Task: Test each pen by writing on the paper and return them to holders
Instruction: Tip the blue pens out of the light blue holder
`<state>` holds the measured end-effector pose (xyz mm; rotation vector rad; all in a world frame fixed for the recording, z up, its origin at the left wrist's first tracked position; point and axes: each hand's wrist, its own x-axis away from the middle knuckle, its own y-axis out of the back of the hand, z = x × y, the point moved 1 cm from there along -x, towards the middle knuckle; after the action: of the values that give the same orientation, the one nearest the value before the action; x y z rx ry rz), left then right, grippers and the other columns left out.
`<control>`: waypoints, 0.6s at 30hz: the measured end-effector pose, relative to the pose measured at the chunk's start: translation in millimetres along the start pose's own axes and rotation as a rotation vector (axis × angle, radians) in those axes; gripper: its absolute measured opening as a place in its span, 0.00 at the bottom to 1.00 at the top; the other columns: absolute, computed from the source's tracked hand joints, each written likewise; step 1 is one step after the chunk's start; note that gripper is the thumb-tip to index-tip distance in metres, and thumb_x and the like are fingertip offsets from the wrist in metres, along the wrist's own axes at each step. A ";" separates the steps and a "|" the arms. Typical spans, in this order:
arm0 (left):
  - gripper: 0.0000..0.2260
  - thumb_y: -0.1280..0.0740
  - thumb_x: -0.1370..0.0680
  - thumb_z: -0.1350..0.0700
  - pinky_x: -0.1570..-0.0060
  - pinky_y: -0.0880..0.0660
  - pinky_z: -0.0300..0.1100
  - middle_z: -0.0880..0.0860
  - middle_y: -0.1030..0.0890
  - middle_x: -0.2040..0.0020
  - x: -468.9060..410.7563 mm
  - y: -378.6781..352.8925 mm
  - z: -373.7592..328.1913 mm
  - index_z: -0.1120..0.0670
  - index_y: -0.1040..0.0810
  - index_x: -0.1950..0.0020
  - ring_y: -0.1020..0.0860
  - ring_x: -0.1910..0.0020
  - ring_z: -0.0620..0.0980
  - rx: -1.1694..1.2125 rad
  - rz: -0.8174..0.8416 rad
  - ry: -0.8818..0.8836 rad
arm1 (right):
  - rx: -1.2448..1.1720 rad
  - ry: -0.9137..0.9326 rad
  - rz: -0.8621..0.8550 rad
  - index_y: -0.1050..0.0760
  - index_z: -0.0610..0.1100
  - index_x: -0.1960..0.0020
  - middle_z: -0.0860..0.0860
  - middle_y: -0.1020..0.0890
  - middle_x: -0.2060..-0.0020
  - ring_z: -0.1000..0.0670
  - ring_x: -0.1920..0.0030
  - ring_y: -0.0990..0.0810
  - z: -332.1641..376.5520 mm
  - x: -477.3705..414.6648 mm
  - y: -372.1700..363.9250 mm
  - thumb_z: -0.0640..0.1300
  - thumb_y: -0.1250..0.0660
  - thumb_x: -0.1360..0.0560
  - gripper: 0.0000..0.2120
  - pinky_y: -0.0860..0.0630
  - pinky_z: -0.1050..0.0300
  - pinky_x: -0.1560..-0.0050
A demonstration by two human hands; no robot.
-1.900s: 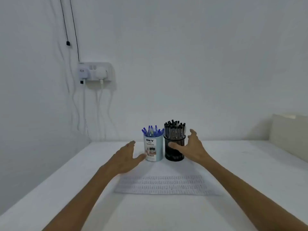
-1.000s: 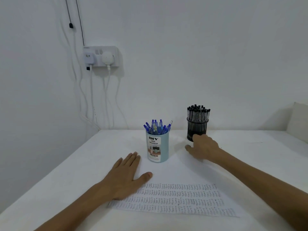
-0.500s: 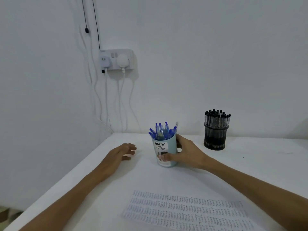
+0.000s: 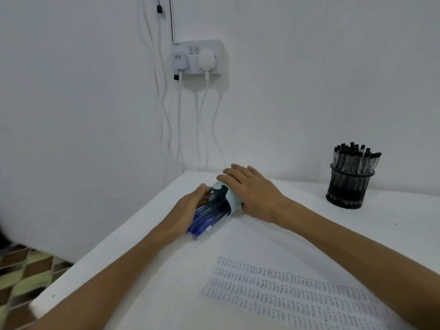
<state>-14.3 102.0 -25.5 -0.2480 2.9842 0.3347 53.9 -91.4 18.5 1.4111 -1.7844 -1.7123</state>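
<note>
Nearest, on the thumb side of the right forearm: paper [image 4: 297, 291], flat on the table [image 4: 142, 270], rows of small writing on it.

Beyond it, blue pens [image 4: 207, 220] in a bundle, half out of the light-blue holder [image 4: 228, 198]. The holder lies on its side, with its mouth toward the person and its base away. The long axis of pens and holder runs from near-left to far-right, roughly in line with the left forearm.

Left hand [image 4: 188, 210]: laid along the outer side of the bundle, touching it, fingers stretched toward the holder's rim. Fingertips are hidden behind the rim, so I cannot tell whether it grips the pens or only steadies them. It is the nearer hand to the pens.

Right hand [image 4: 252, 189]: palm down over the holder, fingers nearly straight and spread past its base, pressing rather than wrapping; thumb mostly hidden.

Judgement: picking out one pen falls to the left hand, pulling along the axis toward the person.

Well beyond the right hand: black mesh holder [image 4: 348, 186], upright, full of black pens [image 4: 354, 156], untouched.
</note>
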 end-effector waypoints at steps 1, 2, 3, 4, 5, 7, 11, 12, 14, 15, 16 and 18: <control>0.16 0.46 0.13 0.45 0.31 0.29 0.44 0.45 0.14 0.41 -0.8 0.6 1.7 0.42 0.18 0.43 0.18 0.40 0.43 -0.039 0.030 -0.013 | 0.042 -0.001 -0.010 0.42 0.49 0.20 0.48 0.39 0.21 0.45 0.19 0.47 -5.7 -0.2 -1.9 0.35 0.28 0.28 0.41 0.47 0.45 0.20; 0.15 0.46 0.13 0.44 0.30 0.29 0.44 0.44 0.15 0.40 -1.0 2.0 2.8 0.41 0.18 0.41 0.19 0.39 0.42 -0.079 0.062 -0.023 | 0.082 -0.004 -0.015 0.42 0.50 0.20 0.48 0.41 0.20 0.45 0.19 0.49 -11.7 -0.4 -3.7 0.32 0.30 0.29 0.42 0.49 0.44 0.20; 0.15 0.45 0.13 0.44 0.29 0.30 0.43 0.42 0.16 0.39 0.0 3.4 3.1 0.40 0.19 0.39 0.20 0.38 0.40 -0.134 0.092 -0.039 | 0.113 -0.015 -0.015 0.42 0.50 0.20 0.47 0.42 0.20 0.44 0.18 0.50 -17.9 -0.4 -5.3 0.30 0.30 0.29 0.42 0.50 0.44 0.20; 0.15 0.45 0.14 0.42 0.28 0.32 0.42 0.41 0.17 0.37 1.3 4.4 3.4 0.41 0.19 0.37 0.21 0.36 0.38 -0.202 0.118 -0.063 | 0.135 -0.036 -0.006 0.43 0.50 0.20 0.46 0.43 0.19 0.44 0.18 0.52 -24.8 -0.4 -7.1 0.30 0.30 0.28 0.42 0.51 0.44 0.20; 0.17 0.43 0.15 0.39 0.27 0.33 0.40 0.40 0.19 0.34 2.3 4.3 2.9 0.42 0.21 0.33 0.23 0.34 0.38 -0.261 0.141 -0.089 | 0.146 -0.066 0.011 0.43 0.50 0.20 0.46 0.44 0.19 0.44 0.18 0.53 -31.9 -0.4 -8.2 0.31 0.30 0.28 0.42 0.52 0.44 0.20; 0.24 0.42 0.19 0.36 0.26 0.35 0.39 0.40 0.22 0.30 3.5 4.9 2.2 0.45 0.24 0.27 0.26 0.31 0.37 -0.347 0.165 -0.122 | 0.137 -0.141 0.044 0.44 0.50 0.21 0.46 0.45 0.19 0.44 0.18 0.53 -46.4 -0.5 -12.5 0.34 0.28 0.27 0.41 0.50 0.45 0.20; 0.18 0.37 0.16 0.43 0.30 0.32 0.36 0.38 0.22 0.32 3.0 5.5 3.6 0.44 0.24 0.27 0.25 0.33 0.35 -0.441 0.175 -0.185 | -0.026 -0.283 0.060 0.43 0.49 0.21 0.46 0.38 0.22 0.43 0.21 0.43 -70.4 -1.2 -24.5 0.40 0.24 0.29 0.43 0.38 0.46 0.25; 0.17 0.36 0.16 0.44 0.31 0.31 0.34 0.37 0.21 0.32 2.4 5.8 4.1 0.43 0.24 0.27 0.25 0.34 0.34 -0.448 0.180 -0.190 | -0.120 -0.341 0.053 0.43 0.48 0.21 0.46 0.36 0.24 0.43 0.23 0.39 -74.8 -2.0 -26.9 0.43 0.23 0.30 0.43 0.33 0.46 0.28; 0.17 0.36 0.17 0.44 0.33 0.32 0.31 0.35 0.21 0.33 0.9 6.7 4.7 0.42 0.23 0.28 0.25 0.35 0.31 -0.450 0.188 -0.193 | -0.296 -0.447 0.015 0.42 0.47 0.22 0.46 0.31 0.27 0.43 0.29 0.31 -81.1 -5.9 -29.9 0.46 0.22 0.31 0.44 0.26 0.46 0.35; 0.17 0.37 0.17 0.43 0.34 0.32 0.30 0.35 0.21 0.33 0.7 7.1 5.1 0.42 0.23 0.28 0.26 0.35 0.30 -0.446 0.189 -0.192 | -0.360 -0.475 -0.013 0.41 0.46 0.23 0.46 0.28 0.30 0.42 0.33 0.27 -82.4 -9.0 -30.5 0.47 0.22 0.31 0.43 0.24 0.45 0.38; 0.18 0.38 0.17 0.41 0.33 0.32 0.30 0.35 0.22 0.33 0.1 7.6 5.3 0.42 0.23 0.28 0.26 0.34 0.30 -0.439 0.190 -0.191 | -0.420 -0.499 -0.035 0.40 0.45 0.24 0.46 0.25 0.33 0.42 0.37 0.24 -83.1 -12.7 -31.4 0.48 0.22 0.31 0.42 0.23 0.45 0.41; 0.21 0.40 0.18 0.40 0.30 0.33 0.32 0.37 0.21 0.33 0.7 8.0 3.8 0.45 0.22 0.28 0.26 0.34 0.31 -0.394 0.188 -0.186 | -0.544 -0.541 -0.051 0.39 0.43 0.26 0.47 0.22 0.37 0.44 0.42 0.21 -80.2 -20.5 -31.8 0.52 0.21 0.31 0.41 0.22 0.47 0.45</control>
<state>-15.9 110.4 -27.6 0.0294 2.7380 0.9141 138.8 -117.0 18.7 0.8152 -1.3206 -2.5279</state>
